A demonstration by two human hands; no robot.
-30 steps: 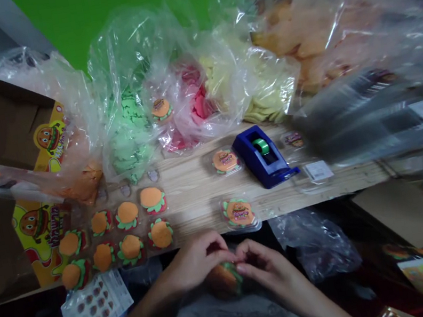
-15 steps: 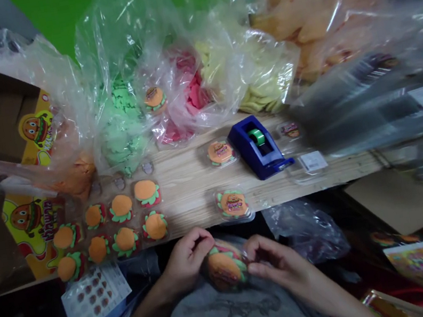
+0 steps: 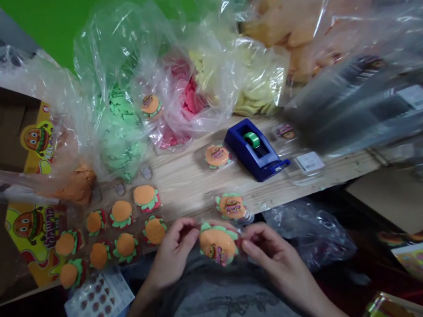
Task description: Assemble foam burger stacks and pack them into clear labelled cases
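Between my two hands is a burger-shaped foam toy [image 3: 218, 244] in clear plastic, orange with a green lettuce edge and a small printed label. My left hand [image 3: 173, 254] pinches its left side, and my right hand [image 3: 269, 249] grips its right edge. Just above them, a similar wrapped burger [image 3: 231, 206] lies on the wooden board [image 3: 194, 180]. Further left, several unlabelled burger pieces [image 3: 126, 243] sit in rows. Another wrapped burger [image 3: 217, 156] lies beside a blue tape dispenser [image 3: 254, 150] holding green tape.
Clear bags of green [image 3: 120, 136], red [image 3: 188, 113], yellow [image 3: 248, 87] and orange [image 3: 294, 20] foam pieces line the board's far side. A printed burger card [image 3: 38, 225] lies at left, a sticker sheet [image 3: 98, 304] below it, and a crumpled bag [image 3: 309, 234] right of my hands.
The burger toy has risen toward the board and turned, with its label side now facing up. Both hands have moved up with it.
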